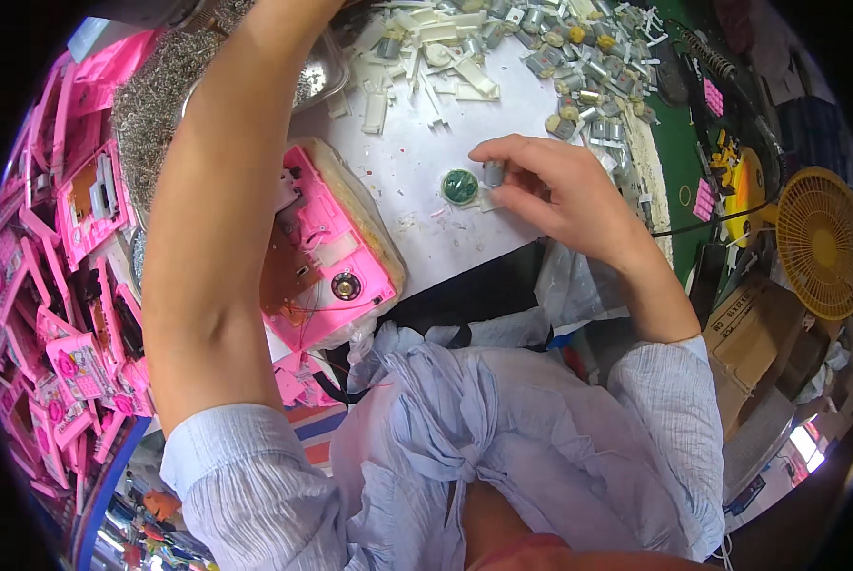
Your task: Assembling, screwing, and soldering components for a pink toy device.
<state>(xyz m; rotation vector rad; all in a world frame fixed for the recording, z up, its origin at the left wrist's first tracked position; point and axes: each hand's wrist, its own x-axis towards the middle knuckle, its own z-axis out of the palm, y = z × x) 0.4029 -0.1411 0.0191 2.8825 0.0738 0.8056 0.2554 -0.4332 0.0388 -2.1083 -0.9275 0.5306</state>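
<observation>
My right hand (pixel 565 190) is closed, with thumb and fingers pinching a small grey metal cylinder that looks like a little motor (pixel 493 173). Just left of it, a small round dish of dark green material (pixel 460 187) rests on the white work sheet (pixel 426 247). My left forearm (pixel 227 190) stretches up past the top edge, so that hand is out of the picture. Below this forearm and to its right, an opened pink plastic casing (pixel 327 295) with a brown circuit board and a round black speaker (pixel 347 285) lies on a worn pad (pixel 377 224).
Many small motors (pixel 588 81) and white plastic parts (pixel 441 57) cover the far side. Screws are heaped (pixel 160 105) at far left, above stacked pink casings (pixel 74 371). A yellow fan (pixel 819 243) and cardboard box (pixel 750 333) stand at right.
</observation>
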